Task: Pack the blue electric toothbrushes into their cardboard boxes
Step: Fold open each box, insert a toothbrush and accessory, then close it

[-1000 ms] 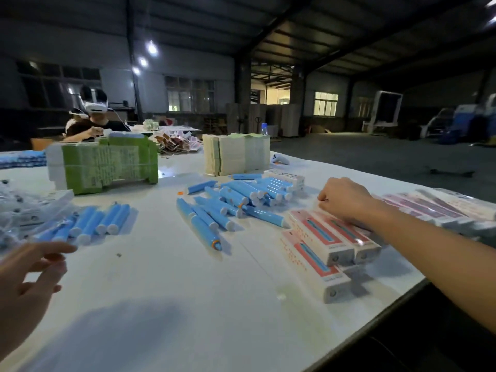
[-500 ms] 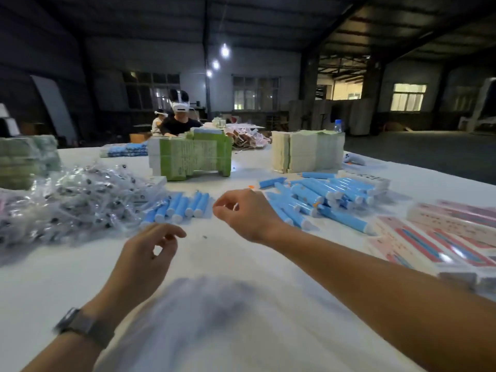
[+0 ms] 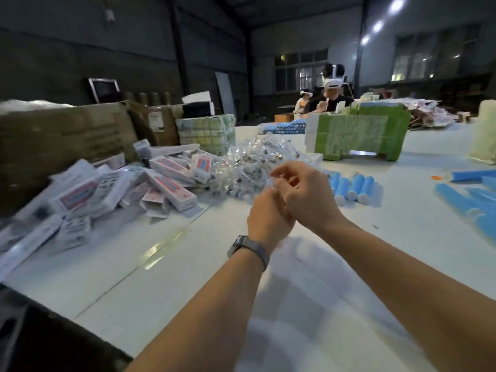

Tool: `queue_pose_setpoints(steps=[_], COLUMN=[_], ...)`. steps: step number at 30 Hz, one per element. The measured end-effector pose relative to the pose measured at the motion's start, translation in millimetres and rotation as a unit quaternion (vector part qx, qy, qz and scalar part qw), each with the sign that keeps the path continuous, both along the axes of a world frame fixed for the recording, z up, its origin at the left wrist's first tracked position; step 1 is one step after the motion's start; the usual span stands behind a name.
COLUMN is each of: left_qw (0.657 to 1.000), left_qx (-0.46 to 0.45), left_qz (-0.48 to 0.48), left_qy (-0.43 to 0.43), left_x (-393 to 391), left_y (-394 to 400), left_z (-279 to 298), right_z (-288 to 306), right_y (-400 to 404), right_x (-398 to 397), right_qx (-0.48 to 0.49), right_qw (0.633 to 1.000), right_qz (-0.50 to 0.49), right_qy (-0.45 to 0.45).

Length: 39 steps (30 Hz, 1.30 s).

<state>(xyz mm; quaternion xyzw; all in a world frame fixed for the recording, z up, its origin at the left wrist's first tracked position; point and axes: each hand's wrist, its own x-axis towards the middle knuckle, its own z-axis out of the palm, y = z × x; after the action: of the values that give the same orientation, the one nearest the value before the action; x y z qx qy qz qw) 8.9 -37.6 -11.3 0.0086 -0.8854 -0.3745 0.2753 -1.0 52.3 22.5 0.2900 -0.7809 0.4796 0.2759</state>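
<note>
The left hand [image 3: 268, 216] and the right hand [image 3: 303, 196] are held together above the white table [image 3: 161, 285]. Their fingers are curled, but what is pinched cannot be made out. Just behind them a heap of clear bags [image 3: 249, 167] is seen. Blue toothbrushes [image 3: 351, 186] lie right of that heap; cardboard boxes [image 3: 166, 183] are piled to its left. The box writing is too blurred to be read.
</note>
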Motion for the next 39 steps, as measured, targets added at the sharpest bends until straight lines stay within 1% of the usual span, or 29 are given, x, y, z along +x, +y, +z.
queue_pose_setpoints(steps=[2, 3, 4, 5, 7, 8, 11, 12, 16, 18, 20, 24, 27, 29, 30, 31, 32, 33, 34, 35, 36, 37, 39], left_qw=[0.996, 0.988, 0.974, 0.952, 0.919, 0.909, 0.905, 0.907, 0.918, 0.927, 0.931, 0.944, 0.95, 0.97, 0.983, 0.995, 0.998, 0.984, 0.957, 0.93, 0.91, 0.898, 0.888], left_qx=[-0.066, -0.102, -0.143, -0.187, -0.234, -0.231, -0.136, -0.129, -0.163, -0.163, -0.194, -0.259, -0.268, -0.213, -0.158, -0.071, 0.048, 0.176, 0.281, 0.35, 0.386, 0.402, 0.407], left_qz=[0.066, 0.111, 0.159, 0.214, 0.269, 0.283, 0.318, 0.315, 0.291, 0.256, 0.218, 0.117, 0.087, 0.083, 0.081, 0.067, 0.038, -0.009, -0.064, -0.113, -0.151, -0.178, -0.209], left_qy=[-0.011, -0.039, -0.073, -0.113, -0.168, -0.198, -0.247, -0.249, -0.216, -0.219, -0.221, -0.17, -0.133, -0.078, -0.056, -0.036, -0.016, 0.0, 0.012, 0.014, 0.005, -0.009, -0.038], left_x=[-18.9, -25.9, -28.6, -29.6, -32.3, -32.7, -34.1, -34.9, -34.2, -29.7, -18.6, 15.7, 29.0, 30.8, 30.3, 29.3, 28.8, 30.0, 31.2, 31.2, 29.8, 27.4, 22.1], left_y=[-27.6, -45.2, -63.3, -82.8, -121.8, -140.0, -176.8, -181.7, -175.3, -163.1, -147.0, -108.0, -89.0, -78.6, -72.1, -63.5, -53.0, -40.9, -28.3, -16.1, -5.7, 5.2, 23.6], left_z=[5.6, 9.7, 12.3, 12.6, 8.6, 5.9, -7.2, -10.4, -9.2, -2.8, -2.6, -15.3, -7.6, 5.0, 12.1, 19.3, 25.3, 30.7, 34.2, 36.3, 35.8, 35.3, 33.4], right_z=[-3.5, -5.2, -6.9, -7.8, -7.9, -7.5, -5.9, -5.9, -8.2, -8.0, -6.7, -3.4, -2.7, -1.1, 0.7, 3.0, 5.5, 8.2, 11.0, 13.9, 15.8, 17.3, 18.1], right_y=[0.0, -0.7, -1.8, -3.8, -5.7, -6.1, -7.6, -8.0, -7.7, -6.1, -3.6, 0.8, 3.1, 6.2, 8.5, 11.3, 14.5, 18.1, 21.8, 25.8, 28.5, 32.5, 40.4], right_x=[-0.3, -0.1, 0.5, 1.3, 1.9, 2.1, 3.8, 4.4, 5.9, 5.9, 5.9, 6.1, 6.5, 6.0, 4.8, 2.9, 0.3, -2.2, -5.0, -7.2, -8.7, -9.1, -8.7], right_qx=[0.006, 0.007, 0.012, 0.018, 0.02, 0.02, 0.021, 0.023, 0.038, 0.038, 0.034, 0.034, 0.04, 0.036, 0.03, 0.016, -0.005, -0.035, -0.075, -0.12, -0.165, -0.204, -0.244], right_qw=[1.0, 1.0, 1.0, 0.999, 0.999, 0.999, 0.998, 0.998, 0.997, 0.997, 0.997, 0.998, 0.999, 0.999, 0.999, 1.0, 0.999, 0.998, 0.995, 0.988, 0.977, 0.962, 0.931], right_qz=[0.004, 0.009, 0.017, 0.025, 0.039, 0.043, 0.054, 0.059, 0.061, 0.057, 0.053, 0.037, 0.028, 0.018, 0.01, 0.0, -0.012, -0.023, -0.031, -0.028, -0.006, 0.03, 0.106], right_qy=[-0.009, -0.016, -0.022, -0.026, -0.029, -0.027, -0.021, -0.022, -0.025, -0.031, -0.035, -0.03, -0.024, -0.021, -0.022, -0.025, -0.03, -0.04, -0.059, -0.09, -0.134, -0.181, -0.248])
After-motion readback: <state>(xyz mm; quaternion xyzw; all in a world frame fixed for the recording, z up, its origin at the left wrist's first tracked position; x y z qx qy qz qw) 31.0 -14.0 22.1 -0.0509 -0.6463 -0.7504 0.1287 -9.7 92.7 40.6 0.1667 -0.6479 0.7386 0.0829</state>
